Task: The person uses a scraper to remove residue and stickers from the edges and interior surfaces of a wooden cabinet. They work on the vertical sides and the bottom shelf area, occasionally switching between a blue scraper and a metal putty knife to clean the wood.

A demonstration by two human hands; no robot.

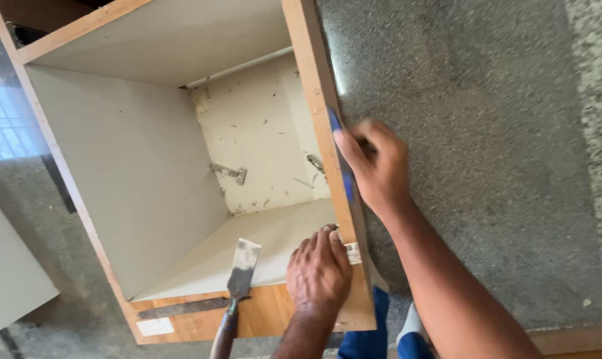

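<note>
My left hand (319,274) presses on the open wooden cabinet box (141,166) at its right edge, while my right hand (375,166) runs a blue tool (341,159) along it. A scraper (238,282) leans at the near corner.

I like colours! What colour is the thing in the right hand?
Blue. The right hand presses a blue tool against the cabinet edge, seen in the head view.

An open cabinet box (135,166) lies on the floor (500,133), its opening facing up. Two hinge plates (231,173) sit on its far inner panel. The right hand (375,166) rests on the outside of the box's right wall (317,100), apparently pressing a flat tool (341,159) against its edge. The left hand (319,272) sits on the near right corner. A scraper (238,286) leans over the near edge, left of that hand
</note>
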